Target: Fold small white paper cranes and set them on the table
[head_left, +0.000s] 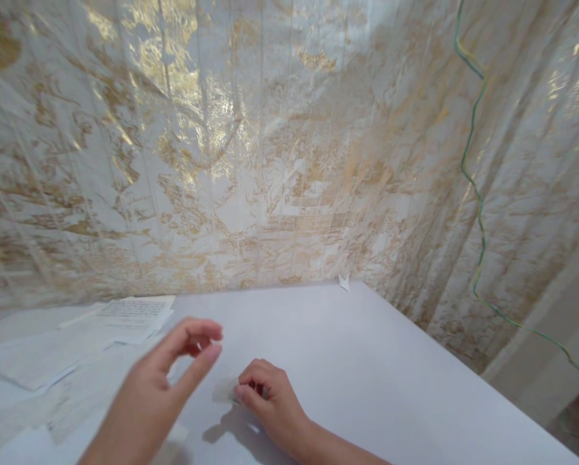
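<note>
My right hand (273,403) is closed just above the white table, thumb and fingertips pinching a small pale piece of paper (225,390). The paper sticks out to the left of the fingertips and looks blurred and slightly see-through. Up and to the left, my left hand (173,374) hovers over the table with its thumb and curled fingers apart. Nothing shows between them, and it does not touch the paper piece.
Loose paper sheets (81,342), one with printed text, overlap on the left of the white table (367,381). A small folded white paper (344,283) lies at the back edge. Behind is a gold-patterned curtain (251,161); a green-yellow wire (481,239) hangs at right.
</note>
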`<state>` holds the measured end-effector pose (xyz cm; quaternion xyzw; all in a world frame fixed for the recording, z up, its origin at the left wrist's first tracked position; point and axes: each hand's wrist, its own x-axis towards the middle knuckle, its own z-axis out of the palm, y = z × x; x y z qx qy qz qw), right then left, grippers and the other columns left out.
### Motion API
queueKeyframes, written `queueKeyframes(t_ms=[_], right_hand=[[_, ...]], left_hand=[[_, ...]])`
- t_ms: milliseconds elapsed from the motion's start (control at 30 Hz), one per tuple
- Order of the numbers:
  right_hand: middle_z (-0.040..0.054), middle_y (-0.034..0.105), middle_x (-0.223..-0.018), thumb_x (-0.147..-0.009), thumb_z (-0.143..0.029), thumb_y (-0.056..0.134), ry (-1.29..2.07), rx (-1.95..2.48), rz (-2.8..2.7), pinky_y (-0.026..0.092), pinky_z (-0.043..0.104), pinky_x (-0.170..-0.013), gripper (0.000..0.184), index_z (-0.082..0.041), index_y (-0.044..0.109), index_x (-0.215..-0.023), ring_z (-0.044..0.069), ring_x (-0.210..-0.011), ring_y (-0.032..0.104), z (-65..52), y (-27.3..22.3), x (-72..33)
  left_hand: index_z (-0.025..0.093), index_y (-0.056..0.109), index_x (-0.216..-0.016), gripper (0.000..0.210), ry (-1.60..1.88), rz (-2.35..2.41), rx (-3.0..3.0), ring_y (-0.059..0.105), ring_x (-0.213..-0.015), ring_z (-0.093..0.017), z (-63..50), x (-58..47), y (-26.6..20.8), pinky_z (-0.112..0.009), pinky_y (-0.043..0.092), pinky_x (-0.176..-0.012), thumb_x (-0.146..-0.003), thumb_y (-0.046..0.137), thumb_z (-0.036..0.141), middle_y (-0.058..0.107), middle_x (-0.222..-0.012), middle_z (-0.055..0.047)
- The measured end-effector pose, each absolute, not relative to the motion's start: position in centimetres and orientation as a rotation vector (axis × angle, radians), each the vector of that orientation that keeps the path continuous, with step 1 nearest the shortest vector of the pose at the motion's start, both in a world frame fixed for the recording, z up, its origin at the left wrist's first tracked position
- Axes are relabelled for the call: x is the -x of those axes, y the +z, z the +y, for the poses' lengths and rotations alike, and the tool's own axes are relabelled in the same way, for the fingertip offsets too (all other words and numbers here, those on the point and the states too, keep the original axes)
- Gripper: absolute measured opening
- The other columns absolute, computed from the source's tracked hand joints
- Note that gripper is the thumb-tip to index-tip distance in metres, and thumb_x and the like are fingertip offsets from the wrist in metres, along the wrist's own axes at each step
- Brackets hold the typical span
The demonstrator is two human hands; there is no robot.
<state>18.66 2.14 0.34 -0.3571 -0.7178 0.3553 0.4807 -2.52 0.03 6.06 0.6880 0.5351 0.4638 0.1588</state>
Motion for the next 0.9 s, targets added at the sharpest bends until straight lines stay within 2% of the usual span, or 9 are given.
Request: queueKeyframes(t_ms=[100,233,367,433,533,667,733,900], right_hand=[[-0.001,0.054,-0.068,-0.092,-0.041,0.064,0.906,0.859,-1.733,0.038,0.026,-0.064,0.032,-0.019,0.07,-0.07,0.014,-0.066,0.049,2.1,0.4,-18.7],[-0.0011,0.055,-0.066,-0.09,-0.039,0.065,0.933,0.838,-1.697,0.038,0.025,-0.061,0.031,-0.018,0.071,-0.068,0.013,-0.064,0.051,1.8,0.5,-18.7],[-0.0018,0.054,-0.065,-0.089,-0.038,0.064,1.003,0.837,-1.664,0.04,0.023,-0.058,0.031,-0.018,0.067,-0.065,0.012,-0.059,0.052,1.7,0.6,-18.5],[-0.002,0.054,-0.067,-0.089,-0.04,0.064,1.088,0.846,-1.622,0.041,0.023,-0.055,0.031,-0.018,0.065,-0.067,0.011,-0.054,0.051,1.7,0.5,-18.5],[-0.0025,0.053,-0.067,-0.089,-0.041,0.062,1.144,0.865,-1.579,0.039,0.022,-0.051,0.028,-0.018,0.063,-0.073,0.01,-0.051,0.048,1.8,0.5,-18.5],[0.0036,0.06,-0.086,-0.084,-0.036,0.068,0.864,0.784,-1.689,0.043,0.027,-0.064,0.016,-0.022,0.065,-0.091,0.017,-0.073,0.054,1.6,0.7,-18.6],[0.0048,0.061,-0.093,-0.081,-0.031,0.071,0.765,0.763,-1.744,0.044,0.03,-0.072,0.013,-0.024,0.062,-0.088,0.019,-0.083,0.055,1.5,0.9,-18.5],[0.0024,0.061,-0.088,-0.073,-0.011,0.066,0.734,0.837,-1.794,0.044,0.032,-0.079,0.02,-0.024,0.051,-0.073,0.02,-0.088,0.056,1.3,0.9,-18.4]], left_hand=[[0.028,0.067,-0.095,0.034,1.143,1.473,-1.975,0.065,-0.083,-0.021,0.9,-0.3,5.3,-0.032,0.054,-0.081,-0.082,0.063,0.059,0.072,-0.092,0.002],[0.028,0.069,-0.091,0.032,1.078,1.549,-1.898,0.066,-0.085,-0.023,-0.1,-1.0,2.9,-0.032,0.053,-0.081,-0.082,0.059,0.057,0.073,-0.089,0.0],[0.028,0.067,-0.083,0.033,1.157,1.567,-1.874,0.063,-0.077,-0.022,-0.6,-0.6,2.2,-0.031,0.051,-0.077,-0.082,0.055,0.059,0.069,-0.077,0.001],[0.028,0.064,-0.08,0.03,1.181,1.535,-1.904,0.061,-0.077,-0.022,-0.5,-0.5,2.0,-0.03,0.049,-0.077,-0.084,0.055,0.057,0.067,-0.076,0.002],[0.028,0.063,-0.078,0.027,1.139,1.475,-1.972,0.064,-0.084,-0.022,-0.1,-0.2,1.7,-0.03,0.049,-0.079,-0.086,0.055,0.052,0.07,-0.086,0.001],[0.029,0.066,-0.074,0.029,1.072,1.417,-2.049,0.066,-0.087,-0.023,-0.1,-0.2,1.1,-0.032,0.051,-0.082,-0.087,0.057,0.053,0.072,-0.087,0.001],[0.029,0.066,-0.073,0.029,1.054,1.372,-2.112,0.066,-0.084,-0.023,-0.3,-0.5,0.9,-0.032,0.051,-0.081,-0.089,0.057,0.052,0.07,-0.081,0.002],[0.029,0.063,-0.07,0.031,1.049,1.372,-2.167,0.063,-0.076,-0.022,-0.6,-0.9,0.6,-0.032,0.05,-0.076,-0.09,0.056,0.051,0.067,-0.075,0.002]])
